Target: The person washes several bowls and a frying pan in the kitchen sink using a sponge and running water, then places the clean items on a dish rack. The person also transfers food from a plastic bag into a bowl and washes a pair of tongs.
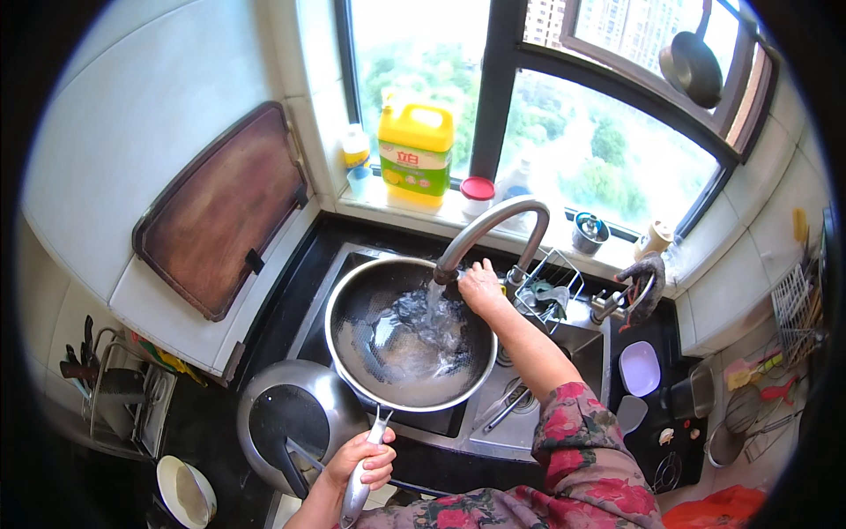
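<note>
My left hand (370, 459) is wrapped around the metal handle (357, 492) of a large wok (357, 357). The wok is over the sink (469, 436), its inside dark with a fine textured pattern. Water pours from the curved metal faucet (492, 215) into it and churns at the middle. My right hand (481, 287) is beside the faucet's outlet, at the wok's far right rim. Whether its fingers grip the faucet's end is hard to tell. A domed pot lid (347, 397) with a dark window and handle rests left of my left hand.
A cutting board (221, 211) leans at the left wall. On the windowsill stand a yellow detergent jug (416, 155) and a red-lidded tub (477, 192). A wire rack (552, 287) is behind my right arm. A white bowl (186, 492) and knife holder (109, 390) are at left.
</note>
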A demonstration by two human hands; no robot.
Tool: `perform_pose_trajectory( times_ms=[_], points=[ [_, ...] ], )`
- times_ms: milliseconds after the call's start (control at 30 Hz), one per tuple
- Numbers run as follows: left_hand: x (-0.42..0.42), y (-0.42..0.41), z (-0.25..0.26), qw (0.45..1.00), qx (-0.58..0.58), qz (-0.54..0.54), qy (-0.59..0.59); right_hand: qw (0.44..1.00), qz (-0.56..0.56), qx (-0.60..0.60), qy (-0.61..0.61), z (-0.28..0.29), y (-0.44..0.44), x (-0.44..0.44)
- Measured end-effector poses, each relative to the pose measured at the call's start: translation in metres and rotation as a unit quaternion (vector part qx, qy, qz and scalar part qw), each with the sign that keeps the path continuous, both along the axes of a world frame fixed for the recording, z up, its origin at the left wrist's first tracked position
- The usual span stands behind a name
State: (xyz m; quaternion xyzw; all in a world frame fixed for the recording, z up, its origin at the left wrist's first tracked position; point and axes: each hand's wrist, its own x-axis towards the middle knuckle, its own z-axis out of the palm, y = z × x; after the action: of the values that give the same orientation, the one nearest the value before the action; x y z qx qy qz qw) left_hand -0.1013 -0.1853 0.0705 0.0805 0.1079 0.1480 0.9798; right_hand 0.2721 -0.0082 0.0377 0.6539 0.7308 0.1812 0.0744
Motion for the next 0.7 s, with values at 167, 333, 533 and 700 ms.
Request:
perform_pose_trajectory(
  times_ms=[167, 333, 533, 700],
  points=[
    [0.002, 0.001, 0.000, 1.000, -0.016, 0.002, 0.005, 0.995, -0.014, -0.017, -0.099, -0.006, -0.008, 0.013],
    [-0.004, -0.006, 0.012, 1.000, -0.017, 0.006, 0.010, 0.999, -0.010, -0.025, 0.018, 0.016, -0.022, 0.019],
    [-0.025, -0.026, 0.028, 0.995, -0.091, 0.012, -0.033, 0.953, 0.119, 0.186, 0.208, 0.066, -0.105, -0.017],
    [-0.032, -0.050, 0.045, 0.994, -0.103, 0.001, -0.027, 0.923, -0.018, 0.189, 0.335, 0.073, -0.200, 0.007]
  ],
)
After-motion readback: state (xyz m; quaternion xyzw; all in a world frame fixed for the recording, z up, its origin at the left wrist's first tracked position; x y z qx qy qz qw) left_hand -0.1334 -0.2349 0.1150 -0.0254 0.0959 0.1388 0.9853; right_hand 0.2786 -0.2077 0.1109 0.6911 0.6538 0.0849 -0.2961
